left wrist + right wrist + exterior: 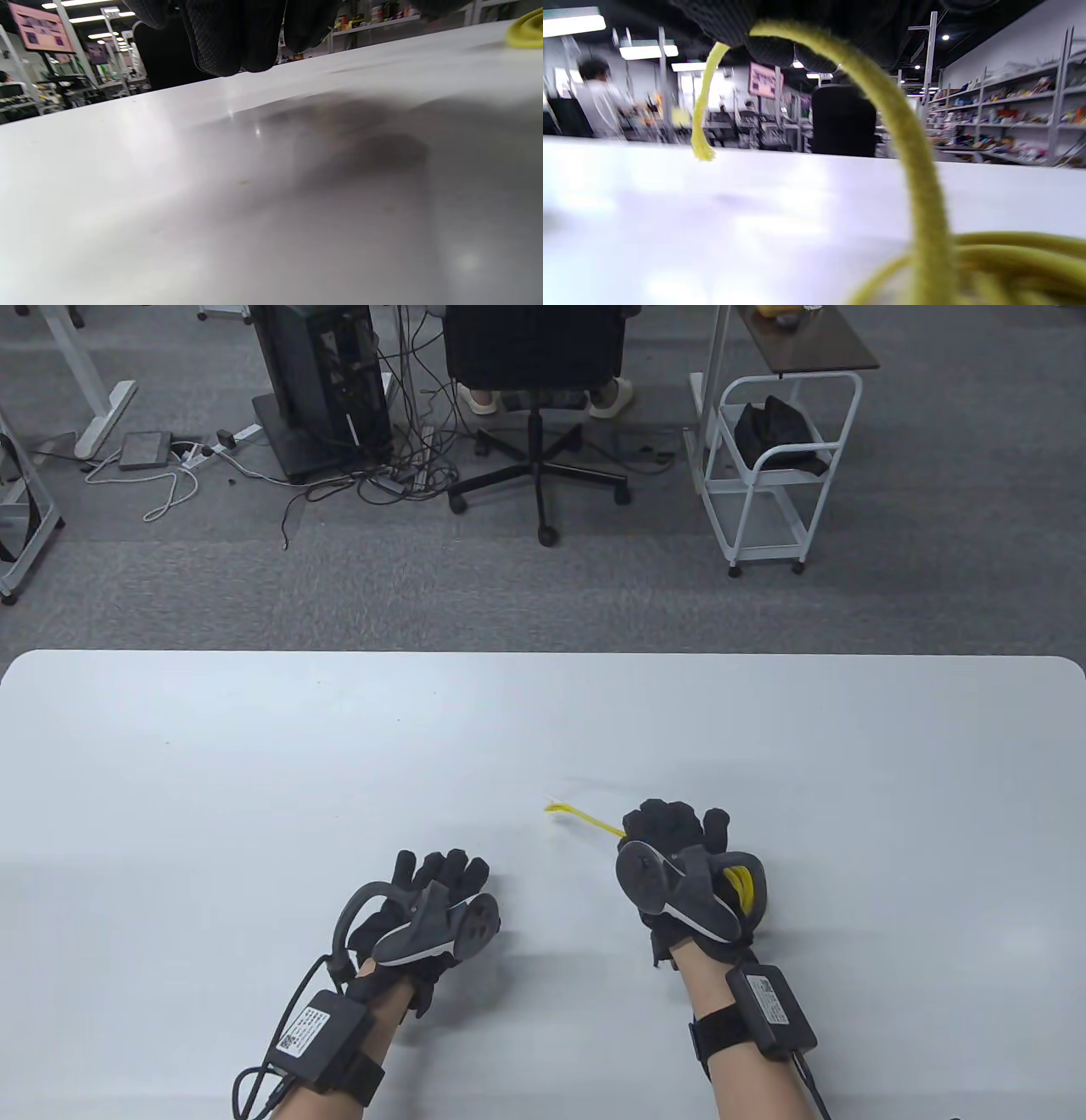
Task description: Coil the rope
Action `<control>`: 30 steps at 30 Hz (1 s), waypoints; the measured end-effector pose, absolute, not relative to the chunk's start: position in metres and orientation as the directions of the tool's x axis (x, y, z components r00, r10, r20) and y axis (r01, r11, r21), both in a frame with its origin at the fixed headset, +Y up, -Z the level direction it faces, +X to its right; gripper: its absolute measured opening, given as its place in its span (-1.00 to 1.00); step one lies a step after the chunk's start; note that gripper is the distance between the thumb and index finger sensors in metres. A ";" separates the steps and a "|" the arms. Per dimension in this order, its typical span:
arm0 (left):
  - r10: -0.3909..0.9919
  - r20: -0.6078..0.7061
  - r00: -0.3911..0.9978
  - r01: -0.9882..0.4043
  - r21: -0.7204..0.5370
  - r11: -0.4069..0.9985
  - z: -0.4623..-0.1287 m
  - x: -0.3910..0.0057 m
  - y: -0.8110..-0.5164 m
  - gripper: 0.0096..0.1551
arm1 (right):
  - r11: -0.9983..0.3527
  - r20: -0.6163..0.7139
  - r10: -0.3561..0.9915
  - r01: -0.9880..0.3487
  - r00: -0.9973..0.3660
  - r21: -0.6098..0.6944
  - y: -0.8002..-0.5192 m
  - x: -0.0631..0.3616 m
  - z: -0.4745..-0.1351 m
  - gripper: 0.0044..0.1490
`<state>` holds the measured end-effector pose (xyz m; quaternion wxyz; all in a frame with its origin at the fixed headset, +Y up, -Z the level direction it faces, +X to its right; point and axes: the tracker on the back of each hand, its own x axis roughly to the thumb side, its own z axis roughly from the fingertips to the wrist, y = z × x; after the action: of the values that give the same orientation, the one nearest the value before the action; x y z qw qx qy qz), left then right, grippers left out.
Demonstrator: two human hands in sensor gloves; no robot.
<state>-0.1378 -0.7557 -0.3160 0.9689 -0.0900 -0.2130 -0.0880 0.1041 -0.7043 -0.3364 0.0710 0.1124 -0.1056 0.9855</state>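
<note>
A yellow rope (740,886) lies mostly as a bundle of loops under my right hand (674,831), which holds it above the white table (254,780). A short free end (577,814) sticks out to the left of that hand. In the right wrist view a strand (908,140) arcs down from my fingers to the loops (1009,254) below, and the free end (701,127) hangs clear of the table. My left hand (441,878) hovers just over the table, left of the rope, holding nothing; its fingertips (229,38) hang at the top of the left wrist view, where a bit of rope (526,31) shows far right.
Beyond the table's far edge stand a black office chair (536,364), a computer tower (322,381) with cables on the floor, and a white wire cart (776,466).
</note>
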 end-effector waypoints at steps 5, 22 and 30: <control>0.264 0.451 0.852 -0.140 -0.291 0.946 -0.313 -0.130 -0.752 -0.01 | -0.908 0.357 0.319 -0.391 -0.878 -0.150 -0.707 0.080 -0.319 -0.47; 0.955 0.056 0.291 -0.852 -0.440 0.285 -0.325 -0.155 -0.765 -0.11 | -0.925 0.616 0.311 -0.381 -0.724 0.020 -0.729 0.042 -0.295 -0.48; 0.977 0.097 0.188 -0.898 -0.387 0.211 -0.327 -0.161 -0.756 -0.33 | -0.917 0.630 0.355 -0.390 -0.691 0.090 -0.732 0.040 -0.297 -0.46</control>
<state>-0.1614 -0.7560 -0.3271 0.7608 -0.1222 -0.1629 0.6162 0.0403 -0.7322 -0.2966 0.2027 0.3370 -0.0255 0.9191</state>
